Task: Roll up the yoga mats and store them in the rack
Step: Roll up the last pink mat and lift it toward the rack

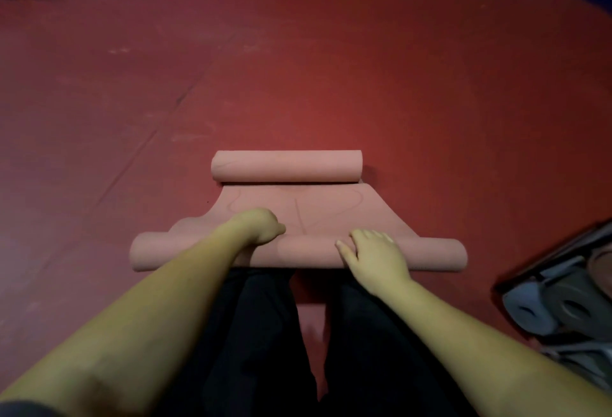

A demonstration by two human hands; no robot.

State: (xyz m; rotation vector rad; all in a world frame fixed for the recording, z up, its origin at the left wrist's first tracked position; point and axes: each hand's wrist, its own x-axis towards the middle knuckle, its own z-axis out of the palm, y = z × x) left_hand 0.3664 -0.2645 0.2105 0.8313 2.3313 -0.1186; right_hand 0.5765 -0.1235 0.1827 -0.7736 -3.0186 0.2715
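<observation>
On the red floor (331,85), straight ahead of the person's dark-trousered legs (265,334), lies a pink yoga mat (318,211), curled into a roll at both its near and far ends with a flat stretch between. Left hand (261,226) rests on the near roll, its grip curled over the mat's edge. Right hand (372,256) lies flat on that same roll, fingers relaxed and spread. Far right, rolled grey mats (556,310) sit in a dark rack (546,261).

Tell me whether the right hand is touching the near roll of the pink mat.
Touching. The head view shows the right hand laid flat on the near roll, fingers spread over its top.
</observation>
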